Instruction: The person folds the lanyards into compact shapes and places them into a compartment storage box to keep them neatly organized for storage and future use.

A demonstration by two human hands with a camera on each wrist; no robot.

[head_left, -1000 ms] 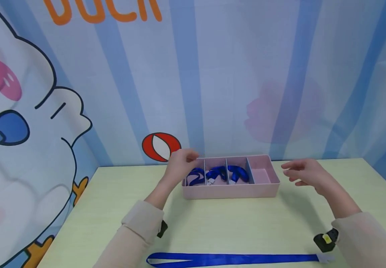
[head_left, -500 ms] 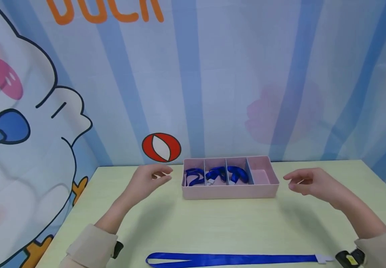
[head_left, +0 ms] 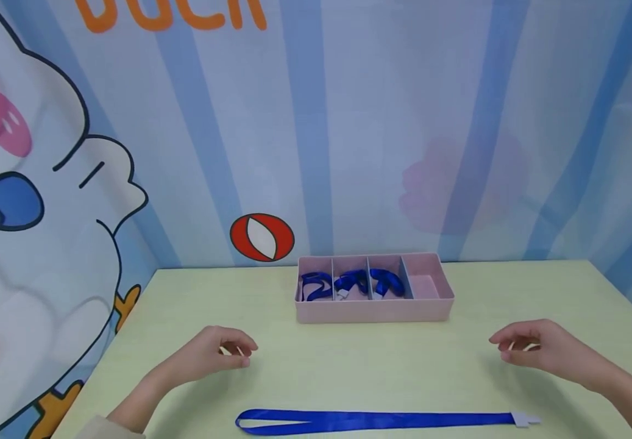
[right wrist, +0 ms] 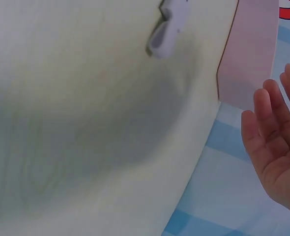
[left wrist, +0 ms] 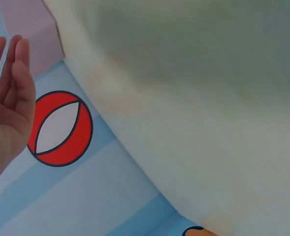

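A blue lanyard [head_left: 381, 421] lies stretched across the near part of the table, its loop to the left and its white plastic clip [head_left: 523, 419] to the right. The clip also shows at the top of the right wrist view. My left hand [head_left: 211, 356] hovers above the table, up and left of the loop, fingers loosely bent around nothing. On the other side my right hand [head_left: 546, 350] hangs over the table above the clip end, likewise holding nothing. Farther back stands a pink divided box [head_left: 373, 312]; coiled blue lanyards [head_left: 387, 282] fill its three left compartments, and the rightmost one is bare.
The pale wooden table [head_left: 184, 299] meets a blue striped backdrop [head_left: 359, 122] along its back edge. Printed on the backdrop are a large white duck [head_left: 69, 244] at left and a red and white ball [head_left: 283, 238] behind the box.
Both hands have drawn back from beside the box toward the near part of the table; the left hand also moved leftward. The box and the lanyards stay where they were.
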